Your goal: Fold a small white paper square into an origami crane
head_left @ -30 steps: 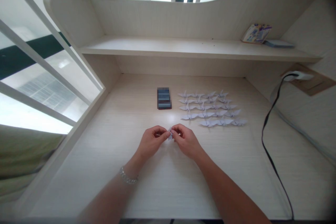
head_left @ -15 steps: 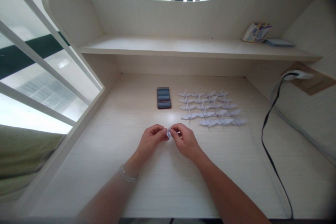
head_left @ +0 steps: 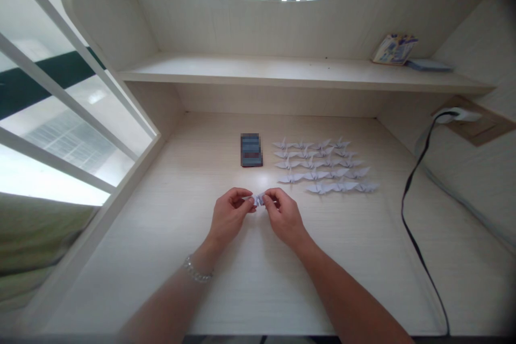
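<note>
A small white paper crane (head_left: 258, 200) is pinched between my two hands above the middle of the desk, its ends partly hidden by fingers. My left hand (head_left: 231, 212) grips its left side between thumb and fingers. On the opposite side, my right hand (head_left: 284, 213) holds the paper the same way. To the right and farther back stand folded paper cranes (head_left: 318, 164) in several rows, white like the one I hold. Behind my hands lies a dark rectangular object (head_left: 251, 150) whose surface is pixelated.
A pale wooden desk (head_left: 169, 215) spreads under my arms. Across the back runs a shelf (head_left: 242, 71), with a colourful packet (head_left: 394, 49) and a flat blue-grey item (head_left: 429, 65) at its right. A black cable (head_left: 411, 183) drops from the wall socket (head_left: 479, 121) along the desk's right side.
My hands have moved slightly apart, with the left shifting a little left. More of the white paper crane shows between my fingers. The rows of cranes have not moved.
</note>
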`<state>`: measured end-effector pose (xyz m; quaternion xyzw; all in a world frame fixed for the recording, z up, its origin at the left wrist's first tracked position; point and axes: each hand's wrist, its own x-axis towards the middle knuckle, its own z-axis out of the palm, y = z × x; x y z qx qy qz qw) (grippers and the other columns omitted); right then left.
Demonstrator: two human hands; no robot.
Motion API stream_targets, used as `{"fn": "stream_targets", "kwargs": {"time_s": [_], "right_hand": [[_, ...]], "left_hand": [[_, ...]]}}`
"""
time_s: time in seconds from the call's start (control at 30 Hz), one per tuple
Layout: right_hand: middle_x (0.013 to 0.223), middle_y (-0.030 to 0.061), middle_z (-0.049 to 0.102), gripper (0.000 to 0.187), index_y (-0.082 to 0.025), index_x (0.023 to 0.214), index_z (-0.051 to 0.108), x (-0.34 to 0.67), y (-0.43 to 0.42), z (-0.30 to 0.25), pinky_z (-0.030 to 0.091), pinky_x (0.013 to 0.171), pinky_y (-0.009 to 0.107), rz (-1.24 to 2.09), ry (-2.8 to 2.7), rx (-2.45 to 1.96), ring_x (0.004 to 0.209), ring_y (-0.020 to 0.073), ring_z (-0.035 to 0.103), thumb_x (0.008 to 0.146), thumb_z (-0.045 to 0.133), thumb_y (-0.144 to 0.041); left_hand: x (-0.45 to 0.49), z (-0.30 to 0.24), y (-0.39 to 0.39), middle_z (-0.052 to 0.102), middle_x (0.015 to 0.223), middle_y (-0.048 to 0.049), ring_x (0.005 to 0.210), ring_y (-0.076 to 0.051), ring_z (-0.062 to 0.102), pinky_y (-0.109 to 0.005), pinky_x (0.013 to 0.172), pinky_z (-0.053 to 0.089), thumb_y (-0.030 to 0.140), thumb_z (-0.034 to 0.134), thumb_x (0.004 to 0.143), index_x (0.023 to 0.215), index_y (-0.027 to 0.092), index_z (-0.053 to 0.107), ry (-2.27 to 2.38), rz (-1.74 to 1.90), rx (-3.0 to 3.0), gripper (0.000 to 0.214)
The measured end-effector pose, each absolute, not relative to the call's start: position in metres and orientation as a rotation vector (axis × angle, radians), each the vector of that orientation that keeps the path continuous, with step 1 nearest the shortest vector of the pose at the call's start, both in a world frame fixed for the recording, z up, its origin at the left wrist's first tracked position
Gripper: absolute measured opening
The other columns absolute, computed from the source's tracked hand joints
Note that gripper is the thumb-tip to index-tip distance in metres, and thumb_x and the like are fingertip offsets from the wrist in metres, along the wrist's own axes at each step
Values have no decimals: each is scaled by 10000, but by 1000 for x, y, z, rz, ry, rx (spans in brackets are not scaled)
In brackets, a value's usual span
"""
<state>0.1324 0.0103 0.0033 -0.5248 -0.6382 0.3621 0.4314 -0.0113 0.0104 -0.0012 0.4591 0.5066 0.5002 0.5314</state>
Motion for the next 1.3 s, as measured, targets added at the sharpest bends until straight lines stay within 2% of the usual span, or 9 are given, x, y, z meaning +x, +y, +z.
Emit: {"fn": "stream_targets", "kwargs": {"time_s": [0.1, 0.27, 0.4, 0.77, 1.0, 1.17, 1.3], "right_hand": [[757, 36, 616, 159, -183, 853, 530, 133, 14, -1, 435, 628, 266, 998, -1533, -1339, 685, 159, 576, 854, 415, -293], [794, 52, 620, 131, -186, 854, 541, 137, 13, 4, 411, 634, 269, 750, -1767, -1424, 702, 168, 568, 838, 432, -256], [800, 50, 628, 126, -193, 907, 543, 138, 9, 12, 409, 635, 264, 722, -1915, -1405, 692, 165, 576, 820, 458, -227], [748, 41, 649, 150, -200, 821, 589, 143, 11, 10, 365, 610, 246, 779, -1971, -1431, 685, 165, 582, 840, 441, -220], [653, 15, 591, 226, -194, 725, 535, 143, 11, 11, 305, 542, 223, 865, -2038, -1434, 590, 134, 513, 875, 379, -260], [648, 6, 579, 238, -196, 709, 514, 143, 11, 13, 301, 540, 220, 889, -2022, -1404, 584, 126, 501, 882, 366, -264], [664, 5, 581, 214, -190, 720, 514, 144, 11, 15, 303, 549, 220, 890, -2056, -1361, 591, 121, 500, 875, 376, -241]], "left_hand": [[-11, 1, 9, 638, 736, -27, 651, -148, 625, -286, 636, 536, 287, 648, 688, 860, 139, 586, 1256, 1247, 1151, 235], [-10, 8, 4, 661, 770, -29, 692, -152, 621, -263, 681, 502, 259, 611, 717, 834, 187, 647, 1406, 1241, 1451, 142], [-10, 11, 2, 681, 805, -27, 721, -165, 621, -276, 735, 491, 226, 590, 728, 811, 220, 677, 1400, 1214, 1589, 120], [-10, 13, 2, 685, 820, -39, 744, -176, 617, -279, 748, 482, 242, 604, 719, 786, 213, 690, 1384, 1173, 1605, 112], [-12, 6, 6, 662, 740, -40, 680, -161, 608, -254, 644, 475, 336, 622, 701, 776, 180, 635, 1328, 1121, 1428, 173], [-15, 3, 8, 637, 630, -10, 549, -140, 591, -233, 536, 440, 394, 546, 755, 821, 189, 598, 1334, 944, 1460, 222], [-19, 4, 9, 614, 571, 3, 493, -132, 561, -223, 485, 400, 423, 486, 787, 746, 192, 582, 1303, 807, 1514, 253]]}}
